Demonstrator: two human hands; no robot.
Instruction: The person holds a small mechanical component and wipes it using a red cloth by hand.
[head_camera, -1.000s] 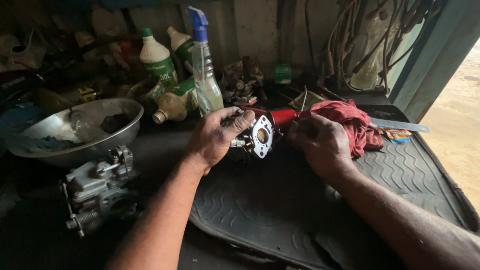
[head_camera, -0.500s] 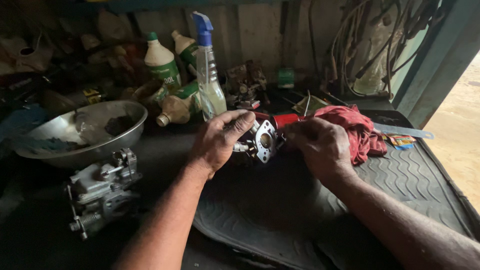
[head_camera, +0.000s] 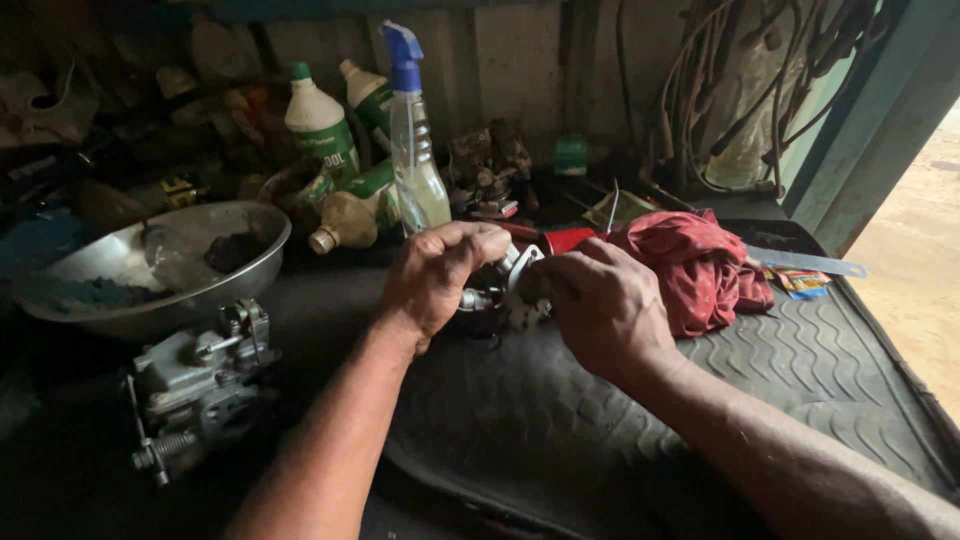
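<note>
Head view: left hand (head_camera: 440, 280) and right hand (head_camera: 600, 305) both pinch small metal carburetor part (head_camera: 505, 290) just above black rubber mat (head_camera: 800, 370) on desk. Red rag (head_camera: 700, 260) beside right hand. Best keep part low over mat, grip firm, turn slowly.

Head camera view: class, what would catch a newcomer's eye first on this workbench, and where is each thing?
At centre, the left hand and right hand grip a small silvery metal engine part above the black ribbed rubber mat. A crumpled red cloth lies right of them. A clear spray bottle with a blue nozzle stands behind.
</note>
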